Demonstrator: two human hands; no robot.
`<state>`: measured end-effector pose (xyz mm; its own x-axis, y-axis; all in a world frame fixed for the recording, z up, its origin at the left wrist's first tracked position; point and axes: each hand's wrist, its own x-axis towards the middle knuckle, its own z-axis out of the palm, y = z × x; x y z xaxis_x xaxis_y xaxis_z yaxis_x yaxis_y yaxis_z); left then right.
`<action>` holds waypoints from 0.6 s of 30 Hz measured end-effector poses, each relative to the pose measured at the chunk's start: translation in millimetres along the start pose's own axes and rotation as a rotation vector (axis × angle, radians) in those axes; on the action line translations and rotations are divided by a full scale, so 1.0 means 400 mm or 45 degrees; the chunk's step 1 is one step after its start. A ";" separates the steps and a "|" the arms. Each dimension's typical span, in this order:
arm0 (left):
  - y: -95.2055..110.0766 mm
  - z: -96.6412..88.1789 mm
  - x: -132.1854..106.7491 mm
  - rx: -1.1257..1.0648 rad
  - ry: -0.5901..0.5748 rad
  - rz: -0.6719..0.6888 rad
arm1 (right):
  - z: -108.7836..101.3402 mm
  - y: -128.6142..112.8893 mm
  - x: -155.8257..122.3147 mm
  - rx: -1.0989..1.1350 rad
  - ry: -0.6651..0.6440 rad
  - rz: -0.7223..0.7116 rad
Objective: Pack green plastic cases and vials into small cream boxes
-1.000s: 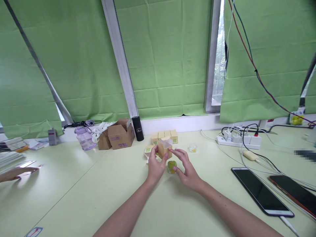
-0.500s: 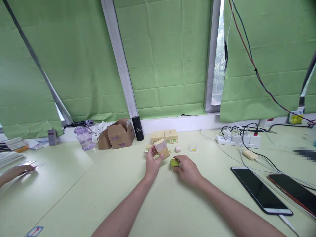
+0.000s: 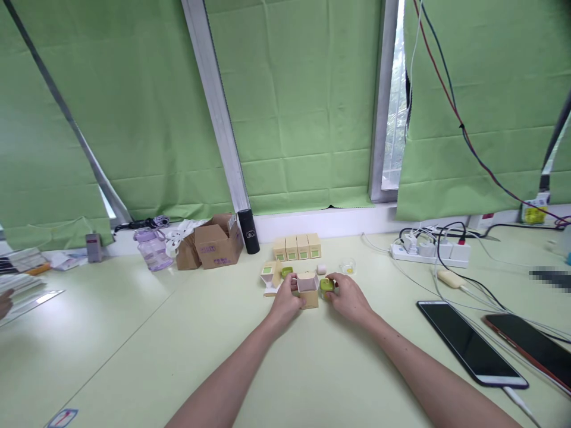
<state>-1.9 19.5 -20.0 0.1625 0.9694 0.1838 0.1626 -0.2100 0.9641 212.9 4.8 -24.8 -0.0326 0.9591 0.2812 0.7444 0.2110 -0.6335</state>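
Note:
A small cream cardboard box (image 3: pixel 308 299) with its top flaps up is gripped at its left side by my left hand (image 3: pixel 288 300). My right hand (image 3: pixel 350 297) pinches a small clear container with a green lid (image 3: pixel 327 285), held just right of the box. Behind my left hand lie another opened box with a green label (image 3: pixel 269 270) and a small green piece (image 3: pixel 286 271). Beyond the held box is a small pale pink item (image 3: pixel 321 269). A clear plastic container with something yellow in it (image 3: pixel 347 266) sits farther right.
Several closed small boxes (image 3: pixel 297 246) stand in a row at the back. To their left are a black bottle (image 3: pixel 248 232), a brown carton (image 3: pixel 218 244) and a purple water jug (image 3: pixel 153 248). A power strip (image 3: pixel 430 254), cables and two phones (image 3: pixel 473 342) occupy the right. Another person's hand (image 3: pixel 5 303) shows far left.
My left hand has brought the tilted box right and down, setting it upright. The green-lidded container has moved slightly right and up with my right hand. The other person's hand has drawn back left.

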 end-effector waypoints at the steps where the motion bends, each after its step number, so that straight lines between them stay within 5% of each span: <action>1: 0.007 -0.001 -0.003 -0.030 0.028 0.046 | 0.000 0.001 0.001 0.007 -0.007 0.007; 9: 0.058 -0.013 -0.015 0.023 0.192 0.475 | -0.001 0.006 0.005 0.050 -0.029 0.040; 18: 0.047 -0.001 -0.001 0.016 0.262 0.345 | -0.003 0.005 0.001 0.062 0.007 -0.011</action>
<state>0.7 15.2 -2.0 0.0014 0.8833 0.4689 0.1527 -0.4636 0.8728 215.4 5.4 -25.1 -0.0351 0.9561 0.2910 0.7110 0.2286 -0.6650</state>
